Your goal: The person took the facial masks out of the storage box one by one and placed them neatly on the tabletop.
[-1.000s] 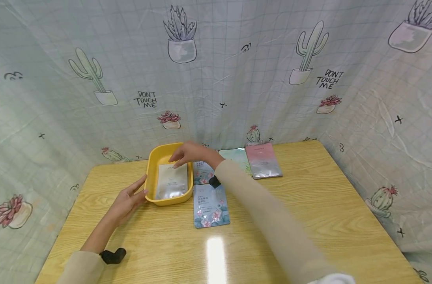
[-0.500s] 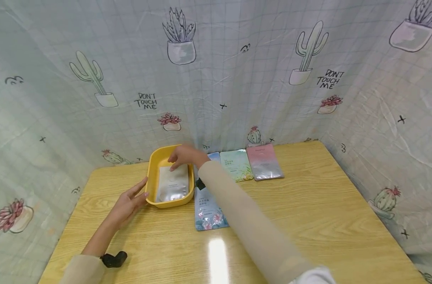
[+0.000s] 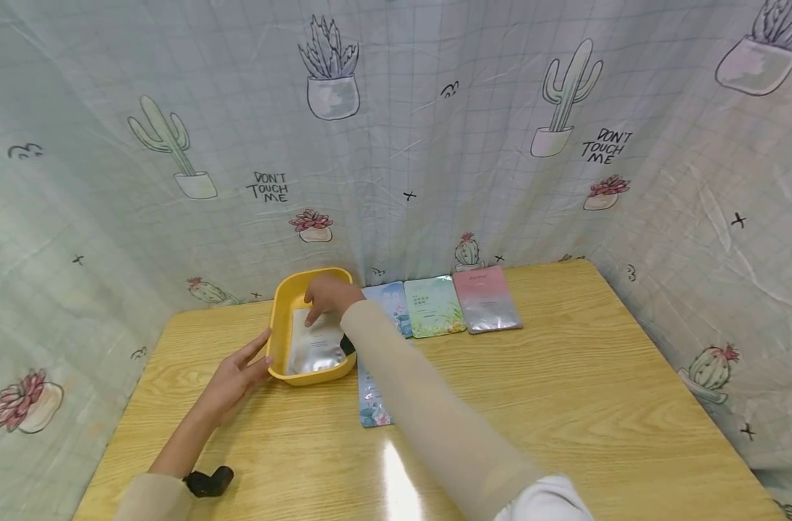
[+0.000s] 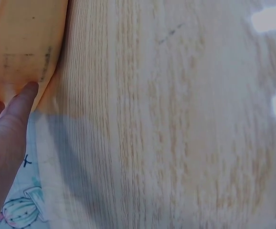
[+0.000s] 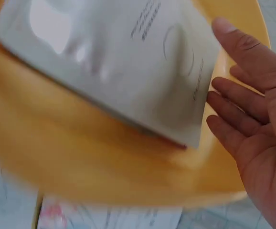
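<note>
A yellow plastic bin [image 3: 280, 322] stands at the back left of the table. Inside it lies a flat silver-white sachet [image 3: 317, 351], printed with fine text; a thin edge beneath it in the right wrist view [image 5: 128, 71] suggests a stack. My left hand [image 3: 236, 380] touches the bin's left outer wall with extended fingers, the thumb [image 4: 26, 100] lying against its lower corner. My right hand [image 3: 330, 295] reaches into the bin from the right. Its fingertips [image 5: 214, 121] are right at the sachet's top edge, loosely bent, with the thumb apart from them.
Right of the bin lie blue floral sachets [image 3: 372, 398], partly hidden by the right sleeve, then a green sachet [image 3: 435, 307] and a pink-and-silver one [image 3: 488, 298] along the back. A cactus-print curtain [image 3: 409, 145] hangs close behind the wooden table [image 3: 565, 376].
My right hand has gone lower and slightly left into the bin, and its forearm has swung left across the blue sachets. The left hand has stayed at the bin's wall.
</note>
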Demonstrator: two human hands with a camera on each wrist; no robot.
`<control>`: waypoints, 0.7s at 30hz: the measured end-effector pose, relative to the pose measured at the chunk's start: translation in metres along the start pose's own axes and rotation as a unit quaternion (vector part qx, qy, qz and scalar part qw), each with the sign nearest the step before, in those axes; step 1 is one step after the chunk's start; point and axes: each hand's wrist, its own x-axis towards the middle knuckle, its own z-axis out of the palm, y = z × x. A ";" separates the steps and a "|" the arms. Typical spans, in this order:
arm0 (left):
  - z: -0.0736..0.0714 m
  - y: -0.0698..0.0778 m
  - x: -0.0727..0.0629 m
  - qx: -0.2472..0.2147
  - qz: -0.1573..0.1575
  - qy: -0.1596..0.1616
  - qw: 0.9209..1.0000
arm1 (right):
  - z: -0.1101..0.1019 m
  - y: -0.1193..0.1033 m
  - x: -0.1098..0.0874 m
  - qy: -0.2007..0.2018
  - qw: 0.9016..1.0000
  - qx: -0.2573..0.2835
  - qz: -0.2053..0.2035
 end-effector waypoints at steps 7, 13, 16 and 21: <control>-0.002 0.001 -0.001 0.007 0.004 -0.001 1.000 | 0.005 -0.014 0.005 0.018 0.999 0.024 0.010; -0.001 0.001 0.001 0.005 -0.003 0.005 1.000 | 0.001 -0.014 0.001 0.022 0.999 0.034 0.000; -0.001 0.002 0.001 0.002 -0.005 0.008 1.000 | 0.000 -0.012 0.002 0.018 0.999 0.031 -0.018; -0.002 0.002 0.002 0.001 -0.004 0.008 1.000 | -0.004 -0.007 0.005 0.021 0.998 0.027 -0.052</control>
